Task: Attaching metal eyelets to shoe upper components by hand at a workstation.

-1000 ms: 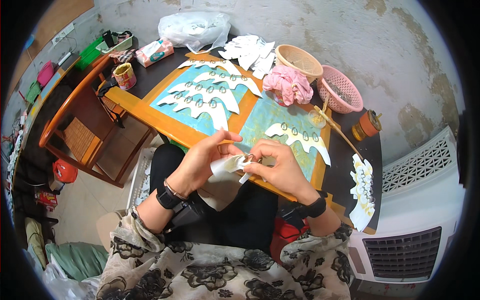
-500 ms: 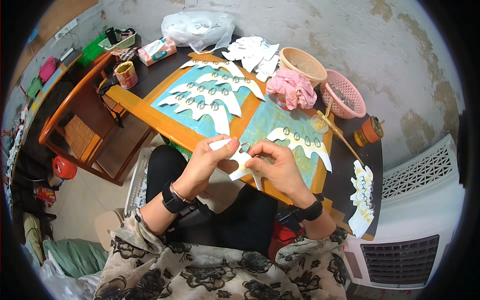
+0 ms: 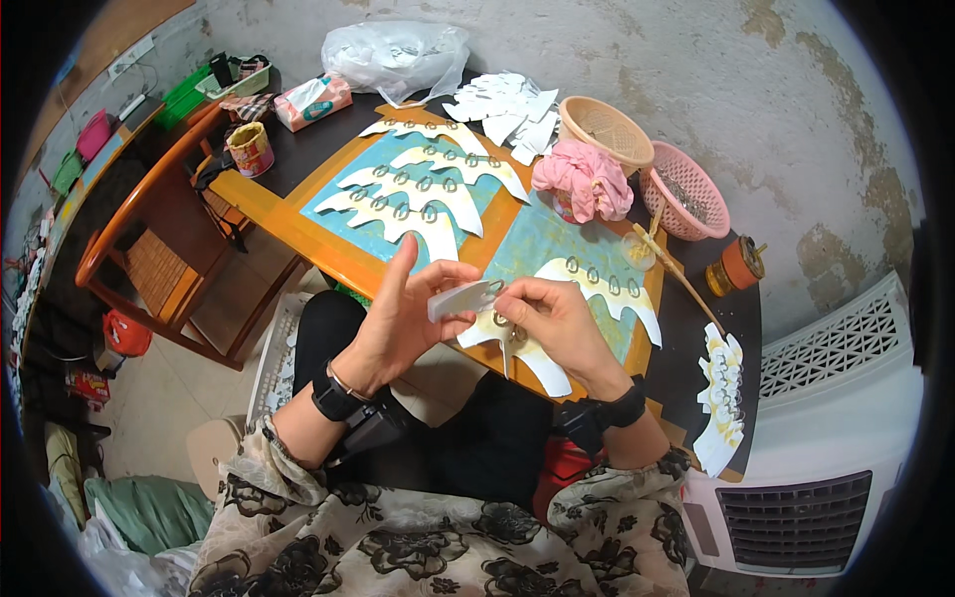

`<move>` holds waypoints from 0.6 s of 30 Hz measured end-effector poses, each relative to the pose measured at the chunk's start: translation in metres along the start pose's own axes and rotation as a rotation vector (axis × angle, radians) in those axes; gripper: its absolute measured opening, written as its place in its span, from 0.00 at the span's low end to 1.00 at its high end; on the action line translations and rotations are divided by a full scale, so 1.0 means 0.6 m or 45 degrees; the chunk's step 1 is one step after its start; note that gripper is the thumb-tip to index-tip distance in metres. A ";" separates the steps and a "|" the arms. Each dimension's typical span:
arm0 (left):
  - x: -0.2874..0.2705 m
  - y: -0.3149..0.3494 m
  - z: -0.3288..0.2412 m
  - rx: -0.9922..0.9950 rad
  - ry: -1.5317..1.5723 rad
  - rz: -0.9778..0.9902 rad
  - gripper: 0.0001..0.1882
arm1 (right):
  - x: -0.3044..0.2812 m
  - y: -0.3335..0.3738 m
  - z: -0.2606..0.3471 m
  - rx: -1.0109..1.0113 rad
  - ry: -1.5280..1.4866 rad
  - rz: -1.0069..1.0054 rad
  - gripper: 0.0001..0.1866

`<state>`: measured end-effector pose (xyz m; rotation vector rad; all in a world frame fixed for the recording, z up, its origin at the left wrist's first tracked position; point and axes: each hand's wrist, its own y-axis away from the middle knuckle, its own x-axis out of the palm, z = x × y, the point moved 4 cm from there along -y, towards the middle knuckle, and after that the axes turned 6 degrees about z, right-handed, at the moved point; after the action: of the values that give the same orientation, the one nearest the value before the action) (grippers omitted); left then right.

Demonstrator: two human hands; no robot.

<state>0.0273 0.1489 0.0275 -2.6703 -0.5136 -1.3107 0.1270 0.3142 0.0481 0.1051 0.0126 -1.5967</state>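
Above the table's near edge, between my two hands, is a scalloped white strip (image 3: 547, 371) with yellowish smears and metal rings on it. My left hand (image 3: 380, 323) supports its left end on bent fingers, with the thumb raised clear of it. With thumb and index finger pinched, my right hand (image 3: 565, 326) grips the strip beside a metal ring (image 3: 496, 287). My fingertips partly cover the strip's middle. A similar ringed strip (image 3: 595, 282) lies just beyond my right hand on a blue-green sheet (image 3: 524, 242).
Several ringed strips (image 3: 408, 186) lie on the left blue-green sheet. Behind them are a plastic bag (image 3: 393, 58) and a white pile (image 3: 505, 107). Baskets (image 3: 686, 189), a pink cloth (image 3: 582, 179), a stick (image 3: 686, 279), a jar (image 3: 734, 267) and a ringed stack (image 3: 718, 403) stand or lie rightward.
My left thumb has come up off the strip and the hand has opened out somewhat. The strip has turned, so more of it shows below my right hand.
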 end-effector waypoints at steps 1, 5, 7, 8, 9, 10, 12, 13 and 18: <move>-0.004 0.003 0.007 0.077 -0.104 -0.054 0.22 | -0.002 -0.003 -0.005 0.001 -0.002 -0.002 0.11; -0.018 0.015 0.035 0.149 -0.467 0.032 0.23 | -0.008 -0.011 -0.013 -0.175 -0.016 -0.155 0.10; -0.013 0.015 0.047 0.205 -0.360 0.079 0.24 | -0.004 -0.012 -0.007 -0.291 -0.030 -0.233 0.09; -0.013 0.014 0.050 0.265 -0.291 0.065 0.24 | -0.002 -0.015 0.000 -0.295 0.008 -0.261 0.09; -0.013 0.014 0.052 0.326 -0.221 0.051 0.25 | -0.002 -0.016 0.004 -0.300 0.047 -0.288 0.09; -0.012 0.015 0.057 0.326 -0.221 0.044 0.25 | -0.001 -0.018 0.004 -0.297 0.042 -0.284 0.09; 0.005 0.017 0.054 0.447 -0.110 0.164 0.22 | -0.003 -0.016 0.004 -0.193 0.000 -0.305 0.09; 0.011 0.019 0.052 0.445 -0.110 0.167 0.22 | -0.004 -0.016 0.002 -0.193 0.001 -0.308 0.09; 0.000 0.018 0.055 0.271 -0.256 -0.198 0.19 | 0.006 -0.013 0.001 -0.183 0.024 -0.322 0.08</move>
<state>0.0559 0.1475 0.0076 -2.6387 -0.8492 -0.9606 0.1190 0.3107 0.0480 0.0065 0.1602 -1.8416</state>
